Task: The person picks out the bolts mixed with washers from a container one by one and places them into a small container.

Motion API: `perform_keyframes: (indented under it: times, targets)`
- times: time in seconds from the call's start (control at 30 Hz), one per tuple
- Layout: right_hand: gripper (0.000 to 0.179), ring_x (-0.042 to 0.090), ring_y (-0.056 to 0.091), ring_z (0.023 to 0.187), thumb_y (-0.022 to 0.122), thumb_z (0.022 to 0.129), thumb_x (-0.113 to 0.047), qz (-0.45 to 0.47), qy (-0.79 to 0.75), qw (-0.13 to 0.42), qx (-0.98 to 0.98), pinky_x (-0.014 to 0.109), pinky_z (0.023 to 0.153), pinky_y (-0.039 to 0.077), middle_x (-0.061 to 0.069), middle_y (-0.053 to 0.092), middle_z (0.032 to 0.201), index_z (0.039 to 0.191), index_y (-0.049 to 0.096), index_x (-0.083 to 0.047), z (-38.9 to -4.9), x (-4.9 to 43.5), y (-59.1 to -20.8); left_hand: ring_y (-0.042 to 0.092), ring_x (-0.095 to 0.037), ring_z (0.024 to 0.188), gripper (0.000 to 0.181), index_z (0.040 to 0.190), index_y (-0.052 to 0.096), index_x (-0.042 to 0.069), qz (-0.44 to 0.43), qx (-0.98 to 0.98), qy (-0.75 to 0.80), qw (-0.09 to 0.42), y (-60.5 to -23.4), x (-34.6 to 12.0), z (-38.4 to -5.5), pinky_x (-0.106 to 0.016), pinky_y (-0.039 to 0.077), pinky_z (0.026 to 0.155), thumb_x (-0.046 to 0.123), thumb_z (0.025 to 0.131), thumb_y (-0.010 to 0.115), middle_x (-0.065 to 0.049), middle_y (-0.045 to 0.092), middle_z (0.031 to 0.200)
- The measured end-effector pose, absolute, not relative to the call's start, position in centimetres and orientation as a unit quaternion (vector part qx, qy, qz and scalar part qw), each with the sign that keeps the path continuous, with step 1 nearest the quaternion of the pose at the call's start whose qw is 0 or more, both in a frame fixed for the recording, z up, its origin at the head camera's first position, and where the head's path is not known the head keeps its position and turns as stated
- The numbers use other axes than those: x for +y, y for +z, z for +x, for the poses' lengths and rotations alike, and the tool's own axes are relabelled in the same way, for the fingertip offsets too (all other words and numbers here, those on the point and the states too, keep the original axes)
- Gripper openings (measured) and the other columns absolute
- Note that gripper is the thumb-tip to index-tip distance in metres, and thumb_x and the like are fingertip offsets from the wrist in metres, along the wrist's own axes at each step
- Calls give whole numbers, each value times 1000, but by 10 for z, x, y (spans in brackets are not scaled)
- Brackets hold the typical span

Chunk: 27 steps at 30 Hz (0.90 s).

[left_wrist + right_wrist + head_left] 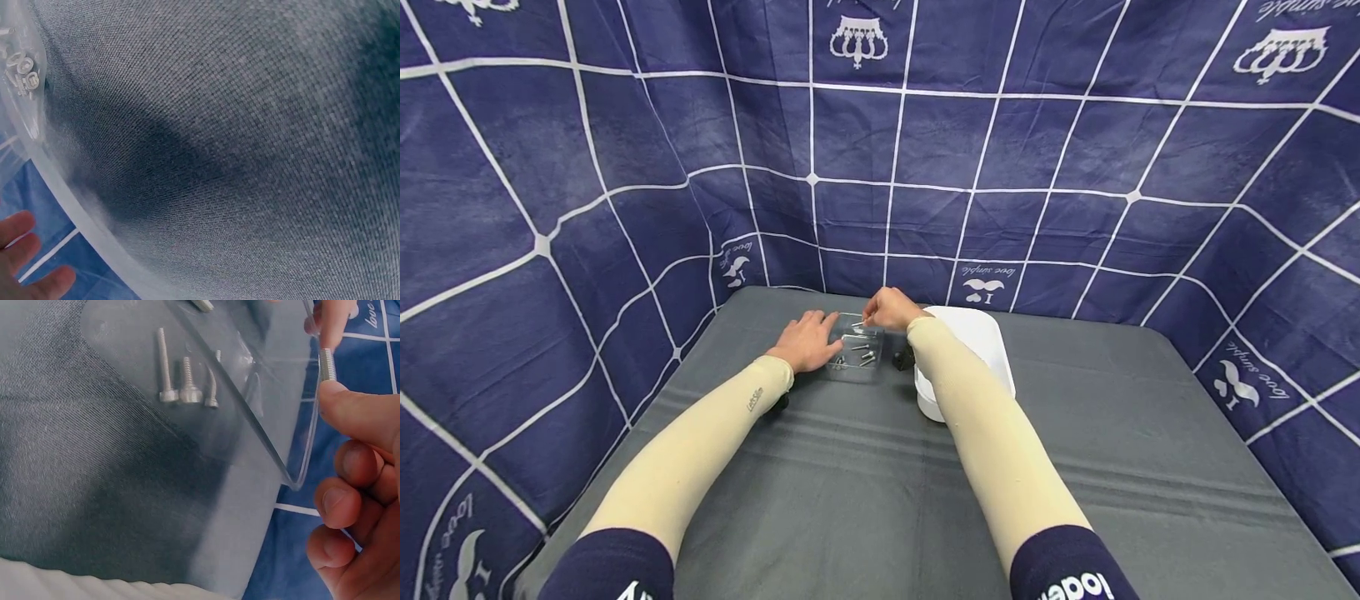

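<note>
A clear plastic box (856,367) with a divider lies on the grey table, holding several metal bolts (190,394). My right hand (891,309) is over the box's far right part. Between its thumb and index finger it pinches a threaded bolt (327,364), while the other fingers curl inward. My left hand (805,342) lies at the box's left side with fingers spread, the thumb overlapping the edge in the head view. In the left wrist view, its fingers (50,282) are partly seen, and small ring-shaped metal parts (26,67) show inside the box.
A white rectangular container (976,327) stands right of the box, partly hidden by my right forearm. Between them sits a small black object (902,359). Another dark object (781,402) shows beside my left forearm. Blue checked curtains (970,142) border the table's back and sides.
</note>
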State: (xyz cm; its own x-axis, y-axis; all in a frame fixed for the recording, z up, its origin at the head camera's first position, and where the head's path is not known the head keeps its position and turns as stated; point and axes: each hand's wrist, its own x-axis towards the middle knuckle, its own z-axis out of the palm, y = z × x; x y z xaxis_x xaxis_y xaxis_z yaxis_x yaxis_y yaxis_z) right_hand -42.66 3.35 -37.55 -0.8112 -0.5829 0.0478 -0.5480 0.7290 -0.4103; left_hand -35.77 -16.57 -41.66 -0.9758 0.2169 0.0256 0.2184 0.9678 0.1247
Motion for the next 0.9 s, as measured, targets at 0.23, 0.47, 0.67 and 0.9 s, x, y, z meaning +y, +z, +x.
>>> perform_keyframes:
  times: [0.23, 0.47, 0.67, 0.9]
  targets:
    - [6, 18, 68, 97, 80, 84, -19, -291, -183, 69, 937, 31, 92, 52, -2, 78, 97, 89, 82, -16, -427, 28, -381, 35, -35, 145, 68, 157, 34, 14, -104, -992, -67, 9, -420, -164, -361, -60, 32, 114, 46, 100, 51, -18, 42, 152]
    - [8, 17, 68, 95, 79, 85, -18, -288, -166, 87, 939, 30, 89, 53, -2, 79, 94, 91, 83, -14, -424, 20, -381, 34, -36, 146, 68, 158, 32, 12, -101, -993, -67, 3, -420, -164, -359, -62, 31, 114, 44, 101, 49, -19, 41, 154]
    - [8, 16, 68, 95, 81, 83, -17, -281, -166, 92, 941, 29, 89, 53, -3, 78, 93, 90, 83, -14, -424, 19, -383, 34, -36, 146, 67, 158, 31, 13, -97, -993, -68, 1, -421, -163, -360, -62, 31, 114, 44, 102, 49, -18, 41, 154]
    - [10, 17, 70, 101, 82, 82, -18, -279, -178, 90, 939, 30, 93, 53, -3, 79, 94, 91, 83, -14, -425, 20, -385, 35, -35, 145, 67, 158, 32, 13, -95, -993, -70, 4, -423, -164, -361, -62, 31, 114, 45, 101, 49, -18, 42, 154]
